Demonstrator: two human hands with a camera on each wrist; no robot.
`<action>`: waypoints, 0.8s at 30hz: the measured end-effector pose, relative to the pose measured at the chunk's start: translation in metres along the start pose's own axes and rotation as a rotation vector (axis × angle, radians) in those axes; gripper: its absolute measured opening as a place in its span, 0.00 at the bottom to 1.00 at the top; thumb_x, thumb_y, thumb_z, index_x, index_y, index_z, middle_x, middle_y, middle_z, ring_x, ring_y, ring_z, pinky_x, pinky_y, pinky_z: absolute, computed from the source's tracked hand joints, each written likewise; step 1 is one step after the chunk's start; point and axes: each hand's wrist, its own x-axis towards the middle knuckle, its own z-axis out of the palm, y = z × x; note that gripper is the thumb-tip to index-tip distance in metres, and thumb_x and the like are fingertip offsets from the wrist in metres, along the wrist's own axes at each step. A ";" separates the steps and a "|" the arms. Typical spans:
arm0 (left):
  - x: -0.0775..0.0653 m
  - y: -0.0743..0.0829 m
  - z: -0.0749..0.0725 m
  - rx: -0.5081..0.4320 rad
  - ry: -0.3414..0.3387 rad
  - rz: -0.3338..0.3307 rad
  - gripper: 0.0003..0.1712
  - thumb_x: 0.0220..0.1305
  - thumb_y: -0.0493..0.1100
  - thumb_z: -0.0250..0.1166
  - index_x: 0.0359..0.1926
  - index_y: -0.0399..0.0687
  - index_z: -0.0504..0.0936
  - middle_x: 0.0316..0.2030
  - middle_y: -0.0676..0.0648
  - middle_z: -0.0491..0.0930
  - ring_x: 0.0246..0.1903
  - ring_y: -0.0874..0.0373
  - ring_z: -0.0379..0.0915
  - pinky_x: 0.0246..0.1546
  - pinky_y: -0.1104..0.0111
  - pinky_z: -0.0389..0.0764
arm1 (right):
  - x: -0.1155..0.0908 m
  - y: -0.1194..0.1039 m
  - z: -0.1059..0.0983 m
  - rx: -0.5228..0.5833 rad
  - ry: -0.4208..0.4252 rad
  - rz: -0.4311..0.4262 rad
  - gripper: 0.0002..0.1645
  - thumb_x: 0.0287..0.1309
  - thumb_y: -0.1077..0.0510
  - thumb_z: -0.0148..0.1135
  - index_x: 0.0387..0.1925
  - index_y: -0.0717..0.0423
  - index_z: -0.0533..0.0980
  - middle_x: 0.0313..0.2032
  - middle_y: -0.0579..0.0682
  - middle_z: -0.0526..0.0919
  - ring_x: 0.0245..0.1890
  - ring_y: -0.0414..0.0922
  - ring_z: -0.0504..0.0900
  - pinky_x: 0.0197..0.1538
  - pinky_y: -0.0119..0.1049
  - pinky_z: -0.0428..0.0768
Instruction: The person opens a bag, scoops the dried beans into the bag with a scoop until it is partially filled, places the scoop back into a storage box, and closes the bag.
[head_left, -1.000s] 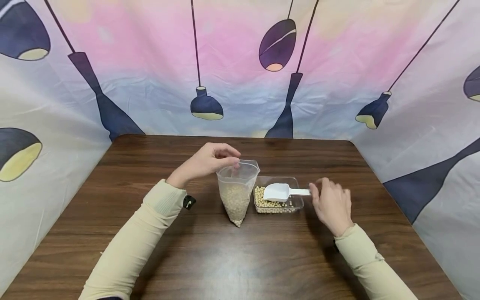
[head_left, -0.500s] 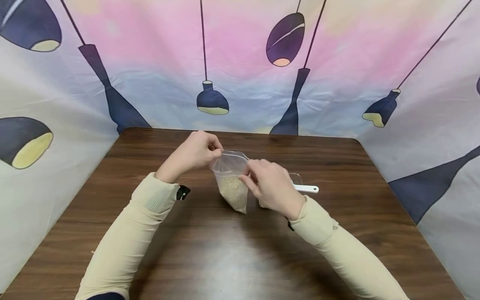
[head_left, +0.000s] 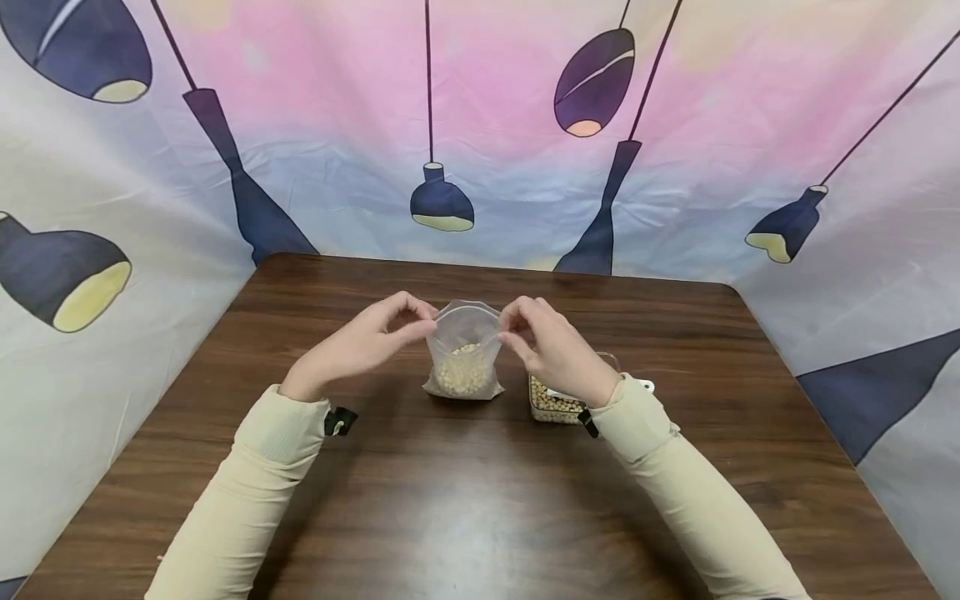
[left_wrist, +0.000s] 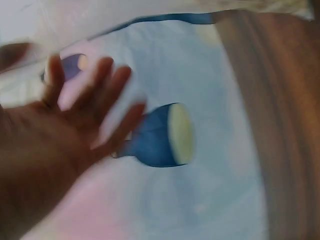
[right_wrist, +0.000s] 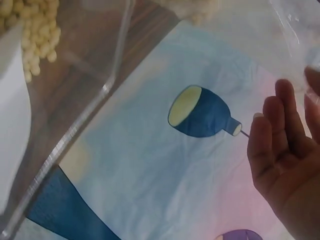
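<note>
A clear zip bag [head_left: 463, 379], its lower part filled with pale yellow soybeans, stands upright in the middle of the table in the head view, its mouth gaping. My left hand [head_left: 360, 342] pinches the left side of the bag's mouth between thumb and forefinger. On the opposite side, my right hand [head_left: 555, 346] pinches the rim the same way. Its remaining fingers [right_wrist: 272, 130] are loosely bent in the right wrist view. The left wrist view is blurred, with my left hand [left_wrist: 65, 120] spread below the clear plastic bag [left_wrist: 65, 25].
Right of the bag is a clear plastic box [head_left: 611, 360] with more soybeans [head_left: 553, 402], partly hidden by my right forearm. A white scoop [head_left: 647, 386] lies across it, its handle poking out to the right. Behind the wooden table [head_left: 450, 500] hangs a cloth printed with lamps.
My right hand has left the scoop in the box and moved left to the bag's rim. My left hand has taken the other side. The bag has turned to face me, its base flat.
</note>
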 end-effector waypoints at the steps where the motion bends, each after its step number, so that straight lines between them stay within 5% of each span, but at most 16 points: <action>1: 0.001 -0.007 0.001 -0.054 -0.033 0.027 0.16 0.67 0.46 0.64 0.51 0.46 0.75 0.51 0.47 0.78 0.49 0.54 0.76 0.48 0.57 0.76 | -0.001 0.001 0.002 0.034 0.019 -0.002 0.11 0.60 0.63 0.66 0.40 0.56 0.72 0.34 0.46 0.77 0.35 0.43 0.76 0.39 0.35 0.77; 5: 0.006 -0.028 0.011 -0.166 -0.034 0.075 0.21 0.57 0.45 0.73 0.52 0.47 0.81 0.47 0.49 0.83 0.48 0.50 0.79 0.47 0.58 0.79 | -0.004 0.005 0.008 0.112 0.103 0.015 0.20 0.56 0.65 0.69 0.47 0.60 0.69 0.31 0.47 0.77 0.30 0.41 0.78 0.35 0.33 0.79; 11: 0.007 -0.038 0.019 -0.098 0.147 0.070 0.04 0.58 0.44 0.72 0.35 0.51 0.89 0.30 0.48 0.86 0.28 0.51 0.78 0.27 0.69 0.76 | -0.010 0.008 0.006 0.149 0.163 0.095 0.28 0.54 0.67 0.70 0.56 0.57 0.70 0.26 0.44 0.78 0.25 0.39 0.78 0.32 0.35 0.78; 15: 0.004 -0.029 0.020 -0.120 0.178 0.065 0.05 0.59 0.39 0.71 0.37 0.45 0.88 0.31 0.43 0.85 0.26 0.58 0.76 0.24 0.70 0.73 | -0.013 0.009 0.005 0.144 0.115 0.117 0.17 0.59 0.65 0.66 0.50 0.57 0.76 0.29 0.45 0.78 0.26 0.40 0.77 0.31 0.35 0.77; 19: -0.001 -0.010 0.020 -0.157 0.192 0.085 0.06 0.60 0.36 0.70 0.37 0.37 0.86 0.33 0.41 0.85 0.30 0.51 0.79 0.27 0.66 0.77 | -0.013 0.008 0.005 0.096 0.094 0.141 0.02 0.62 0.62 0.64 0.37 0.55 0.80 0.33 0.45 0.77 0.29 0.39 0.74 0.33 0.33 0.74; 24: -0.005 0.000 0.021 -0.122 0.224 0.118 0.05 0.60 0.36 0.69 0.32 0.36 0.86 0.32 0.45 0.85 0.33 0.53 0.79 0.32 0.67 0.77 | -0.013 0.004 0.006 0.030 0.129 0.147 0.06 0.60 0.65 0.64 0.28 0.54 0.79 0.28 0.44 0.73 0.26 0.40 0.69 0.29 0.34 0.70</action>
